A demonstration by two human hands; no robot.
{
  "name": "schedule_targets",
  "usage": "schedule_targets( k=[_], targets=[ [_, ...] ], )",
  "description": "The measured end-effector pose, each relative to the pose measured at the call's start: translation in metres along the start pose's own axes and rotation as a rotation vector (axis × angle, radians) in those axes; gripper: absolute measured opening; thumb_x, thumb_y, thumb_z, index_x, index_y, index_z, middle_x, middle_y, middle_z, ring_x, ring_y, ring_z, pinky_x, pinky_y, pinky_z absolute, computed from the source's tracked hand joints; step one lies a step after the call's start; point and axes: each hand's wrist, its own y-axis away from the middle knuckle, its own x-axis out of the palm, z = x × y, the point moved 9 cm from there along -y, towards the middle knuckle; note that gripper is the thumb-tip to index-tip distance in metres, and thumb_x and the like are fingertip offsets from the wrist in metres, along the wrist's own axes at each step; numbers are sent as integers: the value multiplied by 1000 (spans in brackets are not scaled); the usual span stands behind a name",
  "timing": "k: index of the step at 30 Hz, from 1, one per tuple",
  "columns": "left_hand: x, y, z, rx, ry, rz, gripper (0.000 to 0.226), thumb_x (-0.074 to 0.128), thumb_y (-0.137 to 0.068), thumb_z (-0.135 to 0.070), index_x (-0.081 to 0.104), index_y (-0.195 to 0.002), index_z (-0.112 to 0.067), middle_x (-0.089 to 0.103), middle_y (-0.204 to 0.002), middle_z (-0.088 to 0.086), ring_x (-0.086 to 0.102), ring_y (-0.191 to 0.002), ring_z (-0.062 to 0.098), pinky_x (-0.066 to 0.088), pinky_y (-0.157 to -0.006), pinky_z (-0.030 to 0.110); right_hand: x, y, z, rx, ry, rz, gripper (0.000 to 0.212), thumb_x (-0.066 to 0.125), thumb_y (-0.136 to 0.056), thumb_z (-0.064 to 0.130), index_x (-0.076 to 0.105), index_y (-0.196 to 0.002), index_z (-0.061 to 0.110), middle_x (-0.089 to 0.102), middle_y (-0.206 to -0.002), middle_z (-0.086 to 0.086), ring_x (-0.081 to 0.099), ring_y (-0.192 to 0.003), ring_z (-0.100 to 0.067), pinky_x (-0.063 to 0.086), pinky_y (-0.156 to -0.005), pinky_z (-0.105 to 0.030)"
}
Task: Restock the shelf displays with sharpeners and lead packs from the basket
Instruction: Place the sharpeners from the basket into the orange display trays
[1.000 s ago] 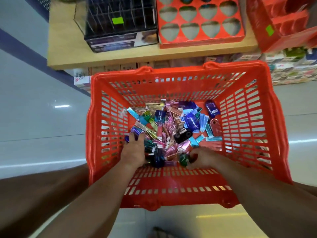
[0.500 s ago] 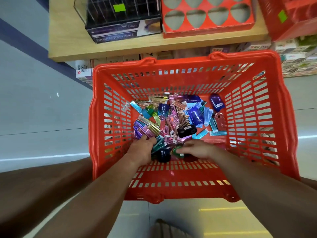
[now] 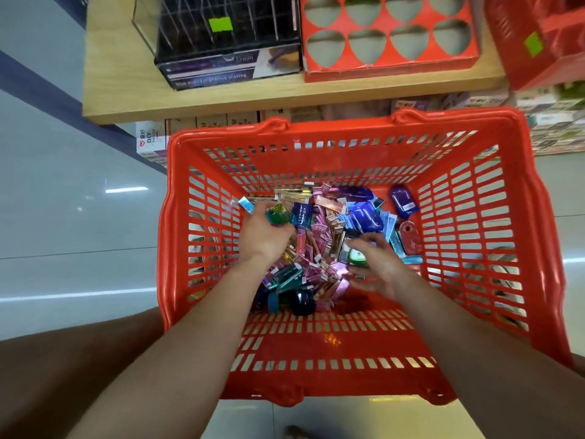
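A red plastic basket (image 3: 357,369) stands on the floor below me, holding a heap of shiny lead packs (image 3: 319,245) and several blue, red and dark sharpeners (image 3: 364,217). Both my hands are inside it. My left hand (image 3: 262,236) grips a green sharpener (image 3: 278,215) at the left of the heap. My right hand (image 3: 376,264) holds another green sharpener (image 3: 356,256) at the heap's right side. On the wooden shelf (image 3: 126,90) above stand a black gridded display (image 3: 228,42) and a red tray with heart-shaped holes (image 3: 389,61).
A second red display (image 3: 544,39) sits at the shelf's right end. Boxed goods (image 3: 557,122) fill the lower shelf behind the basket. Grey tiled floor (image 3: 69,217) lies to the left. A shoe tip (image 3: 297,432) shows at the bottom edge.
Both hands moved from the near edge of the heap toward its middle. Each now holds a green sharpener lifted a little off the pile.
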Motion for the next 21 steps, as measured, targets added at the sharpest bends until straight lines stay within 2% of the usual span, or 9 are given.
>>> schedule_targets(
  k=[2, 4, 6, 9, 11, 14, 15, 17, 21],
  targets=[
    [-2, -14, -5, 8, -164, 12, 67, 66, -82, -28, 34, -140, -36, 65, -111, 7, 59, -50, 11, 43, -42, 19, -2, -4, 8, -18, 22, -105, 44, 76, -80, 42, 50, -112, 25, 61, -106, -5, 64, -96, -27, 59, -78, -50],
    [4, -20, -6, 4, -378, 66, 71, 66, -85, -31, 29, -146, -36, 62, -123, 10, 56, -47, 5, 36, -36, 14, -7, -10, 21, -133, 289, -264, 54, 76, -78, 46, 54, -120, 21, 64, -110, -5, 64, -98, -27, 58, -82, -40],
    [5, -21, -8, 37, -529, 60, 74, 67, -85, -31, 27, -148, -31, 67, -115, 8, 53, -48, 4, 36, -36, 18, -7, -12, 32, -242, 626, -395, 64, 77, -75, 48, 54, -128, 18, 66, -117, -8, 64, -103, -28, 52, -86, -32],
    [-1, -25, -4, 69, -590, -14, 73, 71, -82, -36, 33, -144, -30, 70, -89, 2, 58, -57, 9, 48, -45, 24, -3, -10, 30, -318, 733, -403, 55, 80, -72, 36, 58, -120, 23, 65, -113, -8, 63, -91, -24, 54, -84, -33],
    [-7, -27, 1, 50, -488, -40, 68, 73, -80, -40, 39, -139, -33, 71, -96, 0, 65, -70, 16, 55, -57, 27, 1, -6, 28, -361, 776, -383, 46, 80, -71, 28, 62, -114, 23, 66, -108, -5, 62, -90, -23, 51, -80, -27],
    [-12, -19, -3, -22, -36, -10, 52, 74, -80, -39, 52, -125, -29, 67, -95, -5, 64, -72, 12, 49, -60, 22, -2, -2, 32, -354, 609, -319, 39, 82, -70, 20, 64, -104, 20, 68, -91, 0, 63, -71, -16, 49, -60, -15],
    [-9, -12, -4, -79, 175, 35, 41, 75, -79, -38, 58, -115, -28, 65, -92, -6, 62, -74, 9, 49, -65, 23, -2, -1, 33, -319, 464, -252, 40, 85, -68, 17, 63, -101, 18, 69, -89, -2, 64, -66, -16, 53, -61, -17],
    [2, 6, -11, -189, 465, 161, 28, 77, -76, -41, 65, -98, -28, 66, -89, -4, 62, -76, 12, 51, -70, 29, 6, 7, 37, -230, 69, -52, 44, 85, -68, 8, 63, -106, 12, 74, -90, -10, 71, -70, -26, 61, -71, -36],
    [14, 37, -48, -144, 525, 319, 36, 75, -75, -47, 69, -98, -20, 74, -93, 2, 66, -79, 19, 50, -70, 35, 28, 50, 77, -223, -300, 291, 37, 72, -81, 4, 62, -117, 8, 70, -105, -16, 70, -89, -33, 59, -78, -45]
  ],
)
